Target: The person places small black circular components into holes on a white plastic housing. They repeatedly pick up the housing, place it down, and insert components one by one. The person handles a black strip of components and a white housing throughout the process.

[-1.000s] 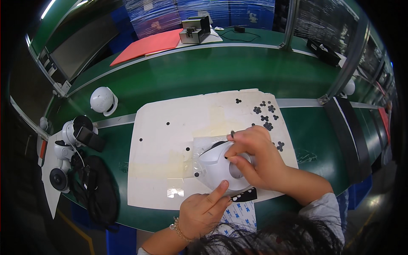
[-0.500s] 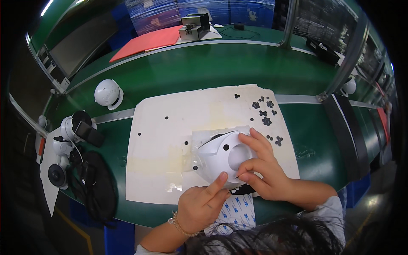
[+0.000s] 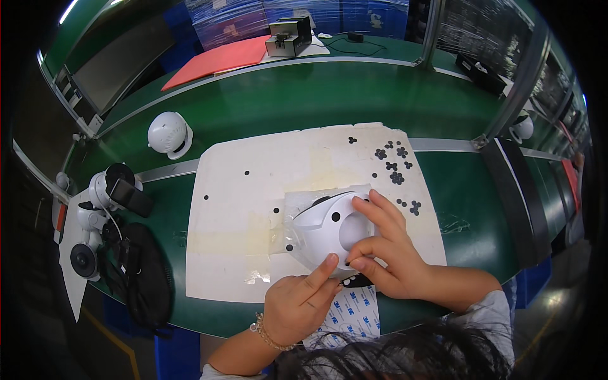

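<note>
"How was your right hand (image 3: pixel 398 266) posed?"
"It reached in from the lower right, thumb and forefinger pinching a black dot (image 3: pixel 348 263) by the shell (image 3: pixel 322 239)'s near edge, the other fingers raised and spread toward its far right side."
"And your left hand (image 3: pixel 294 310)?"
"It reached up from below, forefinger stretched to the shell, the rest curled. I couldn't tell whether they gripped the black strip (image 3: pixel 362 280)."
"Where was the shell?"
"On clear wrap (image 3: pixel 301 201), over the white board (image 3: pixel 231 244)."
</note>
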`<action>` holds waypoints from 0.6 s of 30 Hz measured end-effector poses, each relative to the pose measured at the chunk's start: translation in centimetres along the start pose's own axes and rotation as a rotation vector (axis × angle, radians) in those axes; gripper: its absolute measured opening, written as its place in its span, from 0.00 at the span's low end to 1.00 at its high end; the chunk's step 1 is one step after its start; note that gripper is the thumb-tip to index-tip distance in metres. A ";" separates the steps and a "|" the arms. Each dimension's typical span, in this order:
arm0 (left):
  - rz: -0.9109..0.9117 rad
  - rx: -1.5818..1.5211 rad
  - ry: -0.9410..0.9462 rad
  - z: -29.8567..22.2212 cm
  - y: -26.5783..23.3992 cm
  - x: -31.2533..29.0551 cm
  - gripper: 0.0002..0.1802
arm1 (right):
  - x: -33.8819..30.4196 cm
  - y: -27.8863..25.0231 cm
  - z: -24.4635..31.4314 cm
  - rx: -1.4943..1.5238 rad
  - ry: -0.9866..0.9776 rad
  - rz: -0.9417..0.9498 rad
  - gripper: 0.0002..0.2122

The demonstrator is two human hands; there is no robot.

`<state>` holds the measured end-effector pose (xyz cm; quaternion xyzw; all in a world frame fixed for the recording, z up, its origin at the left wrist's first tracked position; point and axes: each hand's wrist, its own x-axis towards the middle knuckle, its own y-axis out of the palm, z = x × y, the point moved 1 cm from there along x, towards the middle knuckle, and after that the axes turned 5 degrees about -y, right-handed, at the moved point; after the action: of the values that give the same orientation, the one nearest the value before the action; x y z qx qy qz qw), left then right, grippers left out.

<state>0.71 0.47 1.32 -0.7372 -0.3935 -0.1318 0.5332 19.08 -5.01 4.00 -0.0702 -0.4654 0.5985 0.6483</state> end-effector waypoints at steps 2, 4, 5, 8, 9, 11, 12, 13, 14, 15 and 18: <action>0.009 0.003 -0.004 -0.1 -0.1 0.1 0.07 | -0.4 0.3 -0.5 -0.087 -0.086 -0.065 0.03; 0.013 0.005 -0.008 -0.1 -0.2 0.2 0.07 | -0.9 0.5 -1.0 -0.217 -0.198 -0.115 0.05; 0.014 0.005 -0.010 -0.1 -0.2 0.2 0.07 | -1.2 0.6 -1.2 -0.304 -0.266 -0.132 0.06; 0.014 0.002 -0.017 -0.1 -0.2 0.1 0.07 | -1.6 0.0 -1.2 -0.513 -0.373 -0.099 0.11; 0.014 -0.002 -0.018 0.0 -0.1 0.1 0.07 | -1.8 -0.3 -1.2 -0.577 -0.390 -0.073 0.13; 0.021 -0.010 -0.020 -0.1 -0.2 0.2 0.07 | -2.1 -1.2 -1.2 -0.479 -0.281 -0.060 0.15; 0.026 -0.013 -0.023 -0.1 -0.2 0.1 0.08 | -2.4 -1.6 -1.2 -0.428 -0.226 -0.053 0.16; -0.009 -0.035 -0.010 -0.1 -0.1 0.0 0.08 | -2.7 -1.8 -1.2 -0.255 -0.206 -0.007 0.17; -0.043 -0.057 0.004 0.1 0.2 -0.1 0.09 | -3.1 -1.9 -1.3 -0.082 -0.185 0.039 0.18; -0.076 -0.079 0.019 0.1 0.3 -0.2 0.09 | -3.4 -2.0 -1.2 0.091 -0.163 0.080 0.19; -0.101 -0.088 0.002 -0.4 0.1 -0.6 0.11 | -2.6 -1.3 0.4 -0.075 -0.267 0.035 0.20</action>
<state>0.48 -0.11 1.02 -0.7390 -0.4236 -0.1767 0.4931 20.09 -7.76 3.67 -0.0222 -0.5685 0.5958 0.5669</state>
